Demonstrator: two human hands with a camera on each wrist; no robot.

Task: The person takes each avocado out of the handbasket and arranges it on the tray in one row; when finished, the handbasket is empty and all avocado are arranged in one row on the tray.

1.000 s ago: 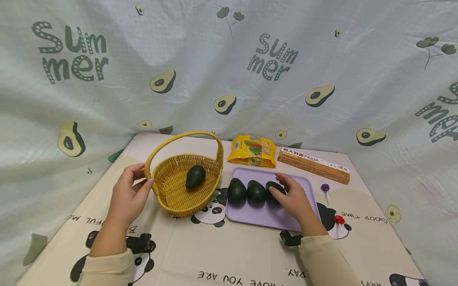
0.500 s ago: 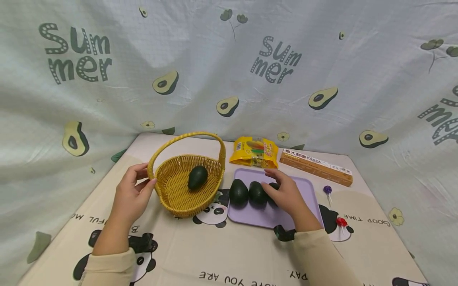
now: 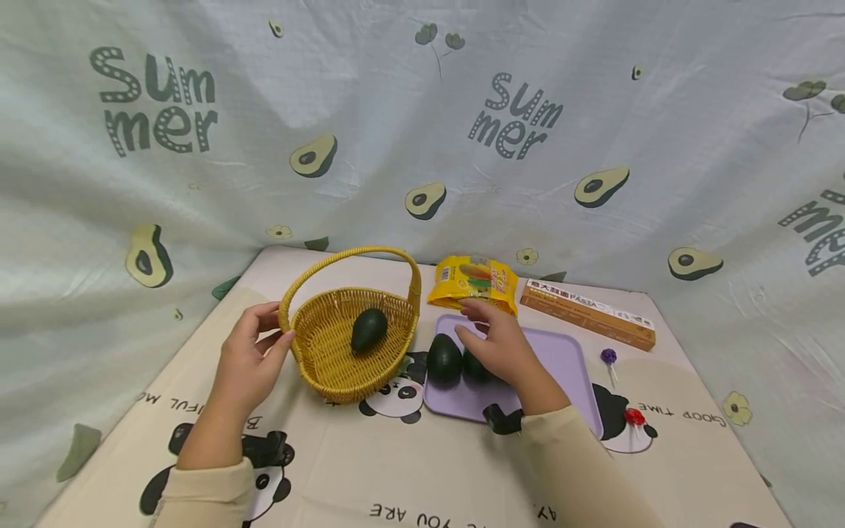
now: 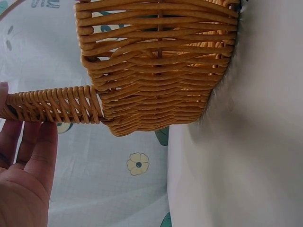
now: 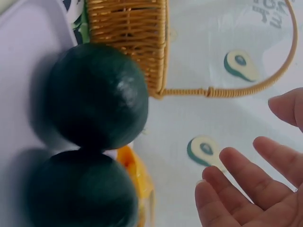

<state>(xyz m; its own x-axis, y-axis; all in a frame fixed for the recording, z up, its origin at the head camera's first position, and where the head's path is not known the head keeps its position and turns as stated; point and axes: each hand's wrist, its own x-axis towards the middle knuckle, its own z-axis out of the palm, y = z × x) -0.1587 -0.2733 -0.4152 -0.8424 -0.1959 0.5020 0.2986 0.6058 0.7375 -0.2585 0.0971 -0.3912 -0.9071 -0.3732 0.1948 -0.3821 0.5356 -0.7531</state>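
A yellow wicker basket (image 3: 326, 359) with a tall handle stands left of centre, one dark green avocado (image 3: 369, 330) lying inside. My left hand (image 3: 254, 363) pinches the handle's left side near the rim; in the left wrist view thumb and fingers sit on opposite sides of the handle (image 4: 57, 105). To the right, a lilac tray (image 3: 557, 356) bears a row of avocados. The leftmost avocado (image 3: 444, 361) shows whole, another (image 3: 474, 368) is partly covered. My right hand (image 3: 505, 356) hovers over them, fingers spread and holding nothing; the right wrist view shows it apart from two avocados (image 5: 97, 97).
Behind the tray lie a yellow snack packet (image 3: 472, 282) and a long pasta box (image 3: 587, 315). A purple lollipop (image 3: 609, 356) and a red lollipop (image 3: 634, 417) lie to the tray's right. A printed curtain (image 3: 370, 95) hangs round the table.
My right hand has moved left along the row and risen, from the rightmost avocado to over the middle of the row. My left hand stays at the handle. The view has shifted slightly.
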